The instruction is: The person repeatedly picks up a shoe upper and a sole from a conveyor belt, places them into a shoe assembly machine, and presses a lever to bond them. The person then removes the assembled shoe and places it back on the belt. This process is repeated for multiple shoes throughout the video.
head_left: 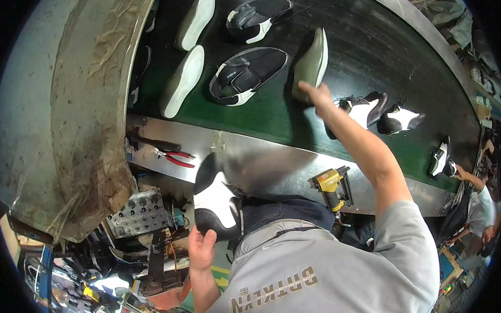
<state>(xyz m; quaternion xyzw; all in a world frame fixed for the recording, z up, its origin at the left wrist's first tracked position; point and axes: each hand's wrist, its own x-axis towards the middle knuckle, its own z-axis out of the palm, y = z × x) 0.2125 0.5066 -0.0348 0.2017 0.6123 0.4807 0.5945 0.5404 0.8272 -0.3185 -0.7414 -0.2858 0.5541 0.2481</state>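
Note:
My left hand (203, 247) is closed on the lower end of a black-and-white shoe (217, 201), held upright in front of the metal bench edge, close to my waist. My right arm stretches over the dark green conveyor belt. At its end my right hand (316, 98) grips the near end of an olive-green shoe last (310, 65), which has a white edge along its right side. Some of the right fingers are hidden behind the last. Left of it lie two black-and-white shoe uppers (249, 75), open side up.
Two white-bottomed lasts (183, 81) lie farther left on the belt (285, 122). Several black-and-white shoes (402, 119) stand to the right. The metal ledge (261, 162) bears red-handled pliers (177, 159), a hammer (158, 144) and a yellow staple gun (330, 181). Another person (480, 208) works at far right.

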